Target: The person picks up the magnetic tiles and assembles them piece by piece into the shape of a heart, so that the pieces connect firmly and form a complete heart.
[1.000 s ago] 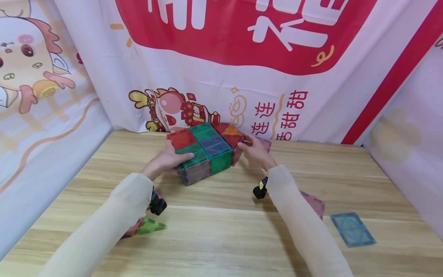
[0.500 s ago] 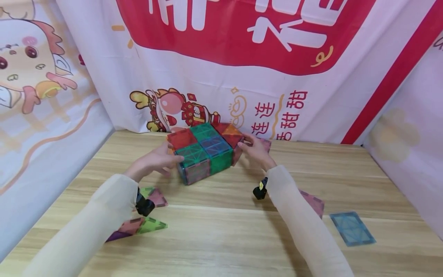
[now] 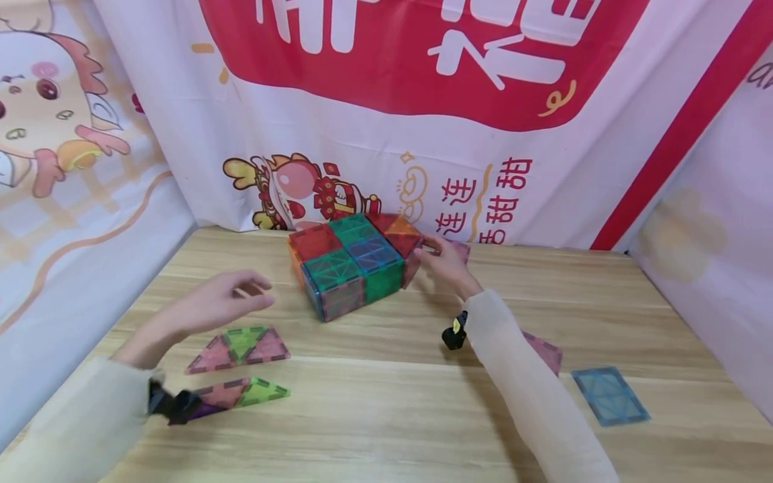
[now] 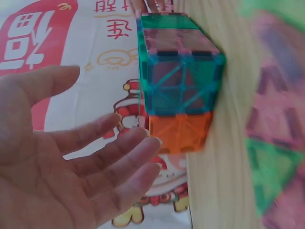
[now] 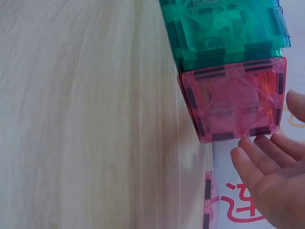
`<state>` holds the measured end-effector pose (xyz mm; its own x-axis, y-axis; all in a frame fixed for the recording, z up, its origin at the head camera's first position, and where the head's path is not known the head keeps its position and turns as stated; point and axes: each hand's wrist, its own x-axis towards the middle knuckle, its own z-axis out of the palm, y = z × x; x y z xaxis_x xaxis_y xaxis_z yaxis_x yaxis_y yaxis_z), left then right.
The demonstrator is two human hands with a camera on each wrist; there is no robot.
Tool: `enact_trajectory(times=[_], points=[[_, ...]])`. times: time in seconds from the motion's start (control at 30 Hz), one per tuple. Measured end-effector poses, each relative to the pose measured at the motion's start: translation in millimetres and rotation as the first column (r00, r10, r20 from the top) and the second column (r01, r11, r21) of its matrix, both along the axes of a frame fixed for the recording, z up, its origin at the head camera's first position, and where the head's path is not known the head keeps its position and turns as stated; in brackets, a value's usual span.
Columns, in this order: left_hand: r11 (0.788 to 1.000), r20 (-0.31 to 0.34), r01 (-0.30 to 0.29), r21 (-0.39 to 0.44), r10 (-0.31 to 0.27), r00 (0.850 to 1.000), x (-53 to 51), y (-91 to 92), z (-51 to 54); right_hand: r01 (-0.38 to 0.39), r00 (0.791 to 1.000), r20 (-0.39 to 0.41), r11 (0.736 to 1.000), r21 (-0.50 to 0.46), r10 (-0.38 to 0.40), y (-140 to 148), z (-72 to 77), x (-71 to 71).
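Observation:
A box-shaped build of translucent magnetic tiles (image 3: 335,268) in red, green, blue and orange sits at the back of the table. My left hand (image 3: 217,305) is off it, in the air to its left, fingers loosely bent with nothing between them. The left wrist view shows that hand's palm, with the build's blue end tile (image 4: 183,83) and orange tile (image 4: 181,133) beyond the fingertips. At the build's right end, my right hand (image 3: 445,263) rests its fingertips against the pink end tile (image 5: 236,102). Those fingers are fairly straight, and the thumb stands apart from them.
Pink and green triangle tiles (image 3: 244,345) lie flat at front left, with another pink, green and purple row (image 3: 262,391) nearer. A blue tile (image 3: 611,396) lies at right. A pink tile (image 3: 546,352) is partly behind the right sleeve. A printed cloth (image 3: 362,147) hangs behind.
My left hand has let go of the build and drawn back to the left and nearer, uncovering the flat triangle tiles. The right hand and the build have stayed put.

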<state>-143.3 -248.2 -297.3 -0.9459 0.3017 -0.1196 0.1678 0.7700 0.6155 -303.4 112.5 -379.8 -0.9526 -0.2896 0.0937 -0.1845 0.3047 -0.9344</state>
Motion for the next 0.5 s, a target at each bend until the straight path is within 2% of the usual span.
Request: enact_trajectory(times=[0.1,0.2,0.3,0.37,0.5], points=[[1.000,-0.040,-0.003,-0.020,0.002,0.999,17.7,-11.6,-5.4,-0.031,0.999,0.005,0.999,-0.013,0.031,3,0.7,1.3],[0.999,-0.098,0.019,-0.031,-0.022,0.995,35.6,-23.7,-14.5,-0.070,0.997,0.036,0.997,-0.032,0.071,6,1.4,3.3],[0.996,-0.150,0.039,-0.076,-0.050,0.987,54.0,-35.4,-29.6,-0.092,0.993,0.066,0.995,-0.033,0.094,9,3.9,6.0],[0.994,-0.180,0.058,-0.091,-0.074,0.981,65.0,-41.4,-41.8,-0.084,0.994,0.076,0.996,-0.006,0.084,11,7.7,8.6],[0.988,-0.251,0.131,-0.082,-0.148,0.957,76.8,-46.0,-63.1,-0.043,0.996,0.076,0.998,0.051,0.039,22,17.8,13.8]])
